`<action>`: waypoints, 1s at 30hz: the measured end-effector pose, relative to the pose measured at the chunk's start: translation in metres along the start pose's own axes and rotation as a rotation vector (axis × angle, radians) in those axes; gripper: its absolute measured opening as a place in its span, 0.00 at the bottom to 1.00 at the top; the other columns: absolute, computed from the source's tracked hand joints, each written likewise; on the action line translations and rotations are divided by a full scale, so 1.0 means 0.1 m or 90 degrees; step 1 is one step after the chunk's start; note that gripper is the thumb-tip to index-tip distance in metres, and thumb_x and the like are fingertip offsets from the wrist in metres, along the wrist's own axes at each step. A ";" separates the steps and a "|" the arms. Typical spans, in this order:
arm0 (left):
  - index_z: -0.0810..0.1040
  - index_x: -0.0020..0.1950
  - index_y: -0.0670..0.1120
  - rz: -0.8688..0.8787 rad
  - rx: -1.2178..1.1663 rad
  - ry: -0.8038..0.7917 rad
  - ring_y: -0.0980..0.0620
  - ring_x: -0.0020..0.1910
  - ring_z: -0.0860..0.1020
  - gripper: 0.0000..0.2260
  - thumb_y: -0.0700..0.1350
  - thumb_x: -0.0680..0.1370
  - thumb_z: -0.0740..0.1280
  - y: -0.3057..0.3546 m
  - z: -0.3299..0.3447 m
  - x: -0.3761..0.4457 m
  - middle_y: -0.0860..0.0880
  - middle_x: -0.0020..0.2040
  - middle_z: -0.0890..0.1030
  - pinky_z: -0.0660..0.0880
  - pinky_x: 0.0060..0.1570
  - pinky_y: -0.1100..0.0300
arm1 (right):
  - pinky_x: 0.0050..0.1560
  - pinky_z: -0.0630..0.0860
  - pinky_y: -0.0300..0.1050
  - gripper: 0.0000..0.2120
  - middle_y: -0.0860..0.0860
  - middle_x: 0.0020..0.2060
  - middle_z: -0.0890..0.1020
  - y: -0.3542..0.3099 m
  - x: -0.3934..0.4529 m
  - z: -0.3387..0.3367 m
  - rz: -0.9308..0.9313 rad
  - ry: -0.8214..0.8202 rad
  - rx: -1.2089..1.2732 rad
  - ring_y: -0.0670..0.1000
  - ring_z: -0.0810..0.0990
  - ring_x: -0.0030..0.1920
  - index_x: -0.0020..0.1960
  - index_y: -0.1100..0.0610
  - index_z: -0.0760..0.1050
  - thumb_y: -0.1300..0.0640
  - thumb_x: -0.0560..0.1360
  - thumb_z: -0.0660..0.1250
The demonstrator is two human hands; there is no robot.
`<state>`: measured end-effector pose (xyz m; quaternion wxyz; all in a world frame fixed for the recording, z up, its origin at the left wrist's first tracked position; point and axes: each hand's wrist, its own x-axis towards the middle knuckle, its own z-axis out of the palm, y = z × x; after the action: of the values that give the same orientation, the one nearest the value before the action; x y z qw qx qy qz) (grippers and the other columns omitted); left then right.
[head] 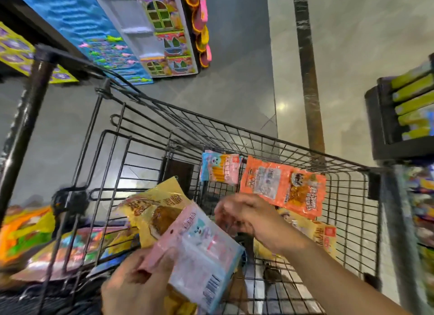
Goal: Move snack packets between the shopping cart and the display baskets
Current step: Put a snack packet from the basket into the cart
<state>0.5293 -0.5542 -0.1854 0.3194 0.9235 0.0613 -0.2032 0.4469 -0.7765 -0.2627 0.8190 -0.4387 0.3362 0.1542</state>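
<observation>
My left hand [138, 284] grips two snack packets over the near end of the black wire shopping cart [258, 136]: a pink and blue packet [199, 251] on top and a yellow packet [152, 209] behind it. My right hand [242, 213] reaches into the cart with its fingers curled downward; whether it holds anything is hidden. Inside the cart an orange packet [284, 185] and a small pink and blue packet [219, 167] lean on the far wall. Another yellow packet [317, 232] lies below my right arm.
A display basket of colourful packets [35, 234] sits low on the left beside the cart. Toy boxes [150, 30] hang from a rack at the upper left. A shelf with yellow boxes [411, 103] stands at the right. A dark pole [307, 79] rises beyond the cart.
</observation>
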 end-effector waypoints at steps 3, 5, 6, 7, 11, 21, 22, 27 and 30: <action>0.81 0.30 0.63 0.090 -0.060 -0.042 0.60 0.32 0.80 0.17 0.43 0.66 0.82 0.13 0.07 -0.08 0.60 0.29 0.81 0.69 0.25 0.75 | 0.51 0.81 0.39 0.14 0.47 0.54 0.87 -0.19 -0.49 0.09 -0.032 -0.044 -0.123 0.47 0.86 0.55 0.58 0.49 0.84 0.47 0.75 0.78; 0.82 0.36 0.68 0.150 -0.062 -0.045 0.54 0.31 0.80 0.20 0.42 0.66 0.83 0.26 0.16 -0.14 0.55 0.28 0.81 0.69 0.24 0.70 | 0.59 0.83 0.53 0.18 0.51 0.58 0.87 -0.14 -0.64 0.07 -0.023 -0.026 -0.145 0.54 0.85 0.60 0.62 0.54 0.82 0.55 0.73 0.80; 0.82 0.38 0.69 0.163 -0.049 -0.071 0.53 0.30 0.79 0.20 0.42 0.66 0.83 0.32 0.19 -0.17 0.55 0.29 0.81 0.69 0.23 0.68 | 0.62 0.82 0.59 0.19 0.52 0.58 0.87 -0.10 -0.68 0.06 -0.016 -0.004 -0.157 0.55 0.85 0.60 0.62 0.56 0.82 0.58 0.73 0.80; 0.82 0.38 0.69 0.184 -0.041 -0.097 0.54 0.30 0.78 0.20 0.43 0.66 0.83 0.31 0.24 -0.19 0.55 0.29 0.81 0.70 0.24 0.66 | 0.63 0.81 0.62 0.18 0.53 0.58 0.87 -0.07 -0.73 0.03 -0.017 0.015 -0.165 0.56 0.85 0.61 0.62 0.57 0.82 0.60 0.74 0.80; 0.84 0.39 0.66 0.208 -0.010 -0.160 0.63 0.30 0.77 0.14 0.45 0.72 0.79 0.46 0.33 -0.30 0.59 0.30 0.81 0.69 0.28 0.74 | 0.59 0.83 0.60 0.18 0.53 0.58 0.87 0.11 -0.98 -0.16 -0.027 0.070 -0.079 0.56 0.86 0.59 0.62 0.57 0.83 0.61 0.73 0.80; 0.88 0.44 0.61 0.105 -0.103 -0.336 0.56 0.35 0.81 0.12 0.42 0.76 0.77 0.51 1.15 -0.51 0.57 0.41 0.87 0.77 0.37 0.62 | 0.51 0.86 0.58 0.24 0.63 0.59 0.86 0.51 -1.99 -1.10 -0.097 0.367 0.280 0.64 0.87 0.56 0.63 0.63 0.81 0.66 0.67 0.76; 0.88 0.45 0.62 0.093 -0.091 -0.351 0.60 0.37 0.82 0.13 0.42 0.76 0.76 0.48 1.31 -0.57 0.60 0.43 0.87 0.78 0.36 0.63 | 0.51 0.86 0.58 0.23 0.62 0.59 0.86 0.53 -2.09 -1.18 -0.110 0.391 0.297 0.63 0.87 0.56 0.62 0.62 0.81 0.66 0.67 0.75; 0.89 0.43 0.55 -0.096 -0.114 -0.340 0.52 0.51 0.84 0.13 0.35 0.77 0.74 0.17 2.32 -0.86 0.54 0.51 0.87 0.83 0.52 0.50 | 0.53 0.86 0.60 0.22 0.63 0.60 0.85 0.68 -2.47 -1.45 -0.144 0.459 0.348 0.66 0.85 0.60 0.63 0.60 0.82 0.65 0.70 0.74; 0.88 0.46 0.50 -0.215 -0.113 -0.295 0.49 0.45 0.83 0.12 0.33 0.76 0.72 -0.07 2.80 -0.96 0.51 0.48 0.84 0.83 0.44 0.53 | 0.50 0.86 0.59 0.20 0.64 0.59 0.86 0.77 -2.56 -1.47 -0.135 0.470 0.343 0.66 0.86 0.57 0.59 0.58 0.85 0.65 0.68 0.75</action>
<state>0.3463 -0.7191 -0.3497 0.3661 0.7978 0.1573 -0.4525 0.1580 -0.8431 -0.1921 0.7405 -0.2677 0.5865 -0.1899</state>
